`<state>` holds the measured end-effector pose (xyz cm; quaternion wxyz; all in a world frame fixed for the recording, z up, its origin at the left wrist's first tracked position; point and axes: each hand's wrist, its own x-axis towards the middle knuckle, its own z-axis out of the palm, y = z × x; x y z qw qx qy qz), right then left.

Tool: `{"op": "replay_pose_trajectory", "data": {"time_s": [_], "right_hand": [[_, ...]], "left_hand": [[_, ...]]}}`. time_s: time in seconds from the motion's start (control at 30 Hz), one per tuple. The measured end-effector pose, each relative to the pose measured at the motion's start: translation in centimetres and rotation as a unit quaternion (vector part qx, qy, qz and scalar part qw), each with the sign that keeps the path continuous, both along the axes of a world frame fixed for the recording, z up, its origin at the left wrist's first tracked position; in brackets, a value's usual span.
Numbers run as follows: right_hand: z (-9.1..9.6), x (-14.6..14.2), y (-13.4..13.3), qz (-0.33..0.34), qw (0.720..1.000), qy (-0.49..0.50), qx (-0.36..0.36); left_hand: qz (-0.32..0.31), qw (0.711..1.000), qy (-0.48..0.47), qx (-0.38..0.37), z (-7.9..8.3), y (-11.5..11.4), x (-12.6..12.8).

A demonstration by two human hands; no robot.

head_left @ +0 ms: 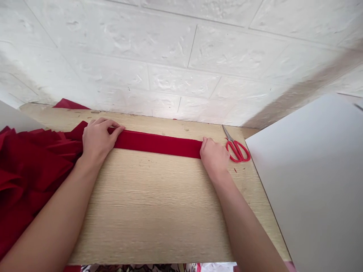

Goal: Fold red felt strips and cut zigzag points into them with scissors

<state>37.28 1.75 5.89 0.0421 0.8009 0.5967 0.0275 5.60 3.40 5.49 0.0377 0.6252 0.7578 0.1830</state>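
A long folded strip of red fabric (157, 143) lies flat across the far part of a light wooden table (147, 211). My left hand (98, 139) rests flat on the strip's left part, fingers stretched out over it. My right hand (214, 155) is at the strip's right end, fingers curled down and pinching that end. The strip runs left into a bunched heap of the same red fabric (31, 170).
Red-handled scissors (236, 148) lie shut just right of my right hand. A large white board (314, 181) covers the right side. A white brick-pattern wall (181, 56) stands behind the table. A patterned cloth shows below the table's front edge.
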Motion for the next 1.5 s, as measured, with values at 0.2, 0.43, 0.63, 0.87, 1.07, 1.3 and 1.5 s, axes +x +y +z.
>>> {"op": "replay_pose_trajectory", "data": {"time_s": [0.2,0.43,0.63,0.87,1.07,1.3,1.5], "right_hand": [[-0.2,0.0,0.0,0.003,1.0,-0.013,0.005],[0.0,0.1,-0.2,0.006,1.0,0.005,0.013],[-0.1,0.4,-0.2,0.006,0.999,0.026,0.02],[-0.5,0.2,-0.2,0.01,0.999,0.024,0.027],[0.6,0.4,-0.2,0.017,0.998,0.049,-0.029],[-0.4,0.9,-0.1,0.015,0.999,0.05,0.01],[-0.2,0.9,-0.2,0.01,0.999,0.048,0.023]], "left_hand": [[0.025,0.999,0.001,-0.035,0.3,0.7,-0.1],[0.046,0.998,-0.015,-0.025,0.1,0.6,-0.1],[0.028,0.996,0.02,-0.077,0.3,1.1,-0.7],[-0.112,0.988,0.042,0.099,1.9,-0.4,8.2],[-0.397,0.917,0.017,0.029,-1.5,-7.0,20.9],[-0.352,0.935,0.014,-0.038,-2.6,-7.0,20.6],[-0.214,0.976,0.027,-0.035,-2.3,-5.2,15.6]]}}
